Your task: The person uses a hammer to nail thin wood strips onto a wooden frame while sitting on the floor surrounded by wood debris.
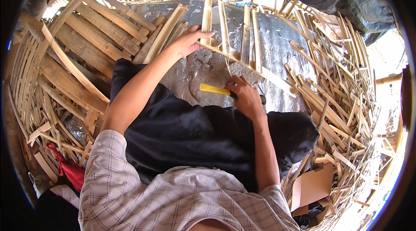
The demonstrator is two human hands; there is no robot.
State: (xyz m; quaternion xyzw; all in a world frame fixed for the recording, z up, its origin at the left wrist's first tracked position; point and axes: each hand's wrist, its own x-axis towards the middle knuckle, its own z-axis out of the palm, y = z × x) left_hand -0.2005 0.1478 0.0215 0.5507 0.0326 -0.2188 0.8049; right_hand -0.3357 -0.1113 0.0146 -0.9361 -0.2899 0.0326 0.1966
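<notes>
My left hand (pixel 195 41) is closed around the corner of a bamboo frame, with its fingers across the end upright slat (pixel 207 12). From there a crosspiece (pixel 277 82) slants down to the right, and several split bamboo slats (pixel 223 25) stand up from it. My right hand (pixel 246 95), just below the crosspiece, is closed on a yellow-and-black tool (pixel 214 89). Its flat yellow end points left and a dark part shows past the knuckles; its exact kind is unclear. A thin strand (pixel 229 65) hangs between the crosspiece and my right hand.
Black cloth (pixel 190 131) covers my lap. Beyond it lies a grey, mud-smeared sheet (pixel 186 75). Wide bamboo slats (pixel 82 36) are at the left, and a heap of thin split pieces (pixel 333 101) fills the right. An opened cardboard box (pixel 312 186) sits lower right, a red cloth (pixel 69 168) lower left.
</notes>
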